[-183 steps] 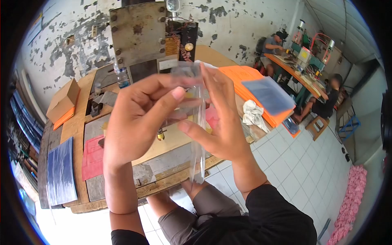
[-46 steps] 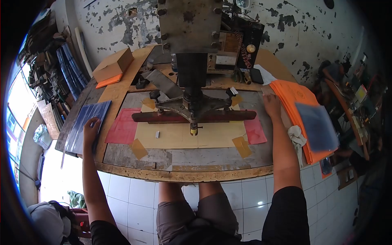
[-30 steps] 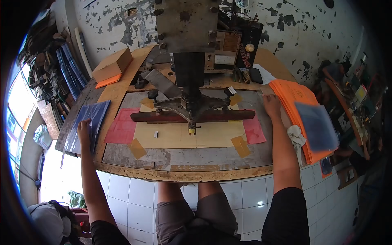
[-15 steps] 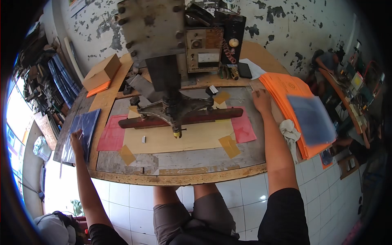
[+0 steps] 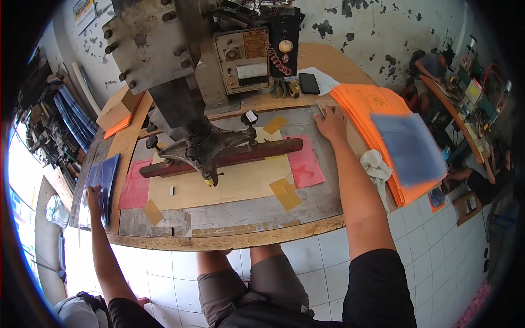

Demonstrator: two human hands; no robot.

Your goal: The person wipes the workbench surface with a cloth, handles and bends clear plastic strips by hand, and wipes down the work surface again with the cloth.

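On the table (image 5: 235, 239), left of the press (image 5: 175, 104) and orange stack (image 5: 372, 99), could drag several blue sheets (image 5: 107, 177) off together through clinging. Has left hand (image 5: 94, 197) at these with fingers curled, right hand (image 5: 331, 123) half-bent near the stack; cannot tell any hold.

A: Where does the light originate?
B: Chiefly the bright opening (image 5: 24, 156) at far left, which overexposes the adjacent floor (image 5: 82, 257).
A: And the optics?
B: Fisheye curvature bends outer lines; corners fall black; the tabletop (image 5: 262, 236) appears reasonably sharp.
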